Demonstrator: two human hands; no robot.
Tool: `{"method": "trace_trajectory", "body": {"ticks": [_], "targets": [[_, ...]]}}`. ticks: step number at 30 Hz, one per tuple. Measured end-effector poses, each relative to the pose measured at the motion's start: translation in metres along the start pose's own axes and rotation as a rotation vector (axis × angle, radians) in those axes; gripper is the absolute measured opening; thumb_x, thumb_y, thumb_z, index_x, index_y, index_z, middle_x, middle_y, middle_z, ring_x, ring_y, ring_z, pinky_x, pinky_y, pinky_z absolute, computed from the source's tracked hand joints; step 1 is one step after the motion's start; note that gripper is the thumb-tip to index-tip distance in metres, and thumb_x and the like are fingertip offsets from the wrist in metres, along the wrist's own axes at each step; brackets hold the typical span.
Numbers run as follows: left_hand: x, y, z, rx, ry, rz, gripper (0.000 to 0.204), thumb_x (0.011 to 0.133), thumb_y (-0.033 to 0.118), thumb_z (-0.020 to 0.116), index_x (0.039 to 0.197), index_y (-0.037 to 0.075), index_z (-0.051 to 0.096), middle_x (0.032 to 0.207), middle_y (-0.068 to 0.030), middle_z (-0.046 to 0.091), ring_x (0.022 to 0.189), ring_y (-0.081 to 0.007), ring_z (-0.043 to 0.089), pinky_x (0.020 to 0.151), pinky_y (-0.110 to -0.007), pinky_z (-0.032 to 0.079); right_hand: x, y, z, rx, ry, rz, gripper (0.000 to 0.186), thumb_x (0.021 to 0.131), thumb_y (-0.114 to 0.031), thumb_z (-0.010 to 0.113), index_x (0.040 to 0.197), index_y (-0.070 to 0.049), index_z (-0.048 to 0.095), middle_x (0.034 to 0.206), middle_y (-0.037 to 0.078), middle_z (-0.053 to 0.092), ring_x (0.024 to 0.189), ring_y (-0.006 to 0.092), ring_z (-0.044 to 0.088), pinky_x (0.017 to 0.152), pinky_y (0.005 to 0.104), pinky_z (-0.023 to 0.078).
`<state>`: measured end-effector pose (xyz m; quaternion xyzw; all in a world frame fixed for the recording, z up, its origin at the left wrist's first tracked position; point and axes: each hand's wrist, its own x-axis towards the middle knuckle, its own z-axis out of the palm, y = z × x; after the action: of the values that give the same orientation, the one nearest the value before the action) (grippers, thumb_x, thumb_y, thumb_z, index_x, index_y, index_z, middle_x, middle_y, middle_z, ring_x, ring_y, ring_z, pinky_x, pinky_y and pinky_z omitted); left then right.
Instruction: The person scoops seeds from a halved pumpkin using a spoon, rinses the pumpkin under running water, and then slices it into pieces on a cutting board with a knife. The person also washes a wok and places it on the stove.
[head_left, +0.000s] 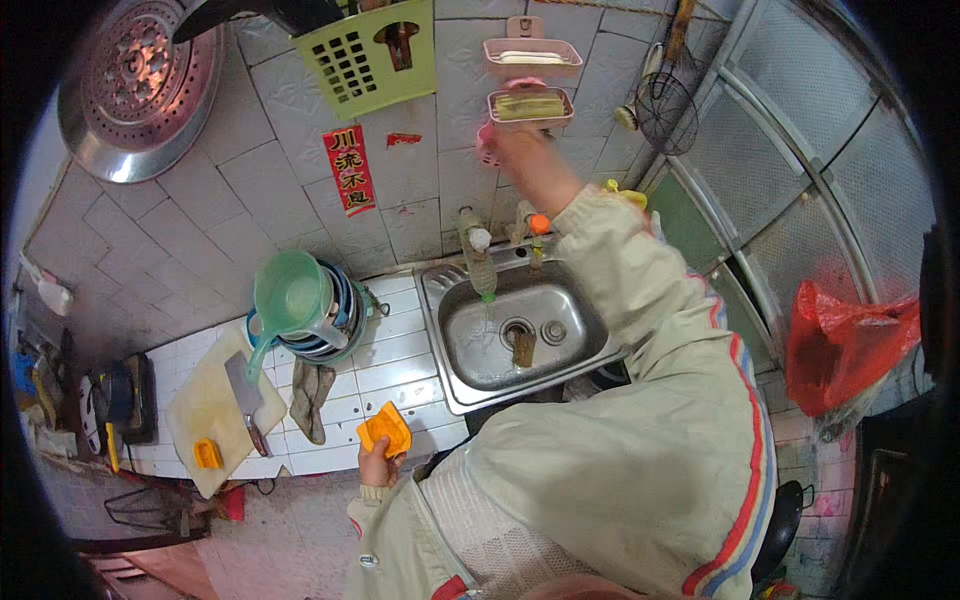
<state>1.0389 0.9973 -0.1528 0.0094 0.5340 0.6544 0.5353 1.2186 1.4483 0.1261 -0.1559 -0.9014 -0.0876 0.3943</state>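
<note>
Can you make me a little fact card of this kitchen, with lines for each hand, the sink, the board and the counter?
Left hand: holds an orange piece, perhaps pumpkin
Right hand: raised just below the lower pink wall rack; blurred, so its grip is unclear
Sink: metal, with a small brown thing near the drain
Cutting board: cleaver and smaller orange piece on it
Counter: white tiles, with a crumpled dark rag
</note>
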Motion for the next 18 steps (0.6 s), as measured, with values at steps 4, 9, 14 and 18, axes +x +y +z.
{"method": "trace_trajectory", "body": {"ticks": [4,9,14,18], "targets": [[-0.007,0.000,0.005,-0.073,0.074,0.036,0.034,0.090,0.010,0.051,0.123,0.008,0.047,0.105,-0.0076,0.060,0.080,-0.0219,0.061,0.054,-0.032,0.047,0.100,0.060,-0.082,-0.263,0.010,-0.181,0.034,0.082,-0.012,0.062,0.116,-0.008,0.056,0.105,0.012,0.060,0.106,0.0279,0.056,0.080,0.0371,0.048],[-0.030,0.003,0.001,-0.095,0.058,0.172,0.038,0.089,0.006,0.048,0.127,0.005,0.045,0.101,-0.0097,0.060,0.069,-0.0174,0.058,0.045,-0.025,0.041,0.128,0.137,-0.034,-0.173,-0.164,-0.017,0.045,0.079,-0.008,0.070,0.122,-0.015,0.057,0.112,0.009,0.061,0.107,0.0273,0.058,0.090,0.0366,0.048],[-0.064,-0.010,-0.021,-0.094,0.171,0.192,0.038,0.088,0.005,0.051,0.126,0.004,0.044,0.106,-0.0108,0.060,0.086,-0.0222,0.065,0.061,-0.030,0.054,0.109,0.176,-0.071,-0.266,-0.150,-0.206,0.045,0.086,-0.016,0.066,0.129,-0.011,0.052,0.126,0.008,0.058,0.114,0.0257,0.057,0.093,0.0367,0.047],[-0.104,-0.014,-0.043,-0.279,0.410,0.166,0.040,0.087,0.004,0.051,0.126,0.007,0.043,0.112,-0.0114,0.059,0.090,-0.0233,0.064,0.066,-0.033,0.056,0.082,0.125,-0.082,-0.228,0.077,-0.074,0.038,0.099,-0.029,0.048,0.129,-0.008,0.053,0.124,0.011,0.059,0.109,0.0239,0.060,0.090,0.0327,0.048]]}}
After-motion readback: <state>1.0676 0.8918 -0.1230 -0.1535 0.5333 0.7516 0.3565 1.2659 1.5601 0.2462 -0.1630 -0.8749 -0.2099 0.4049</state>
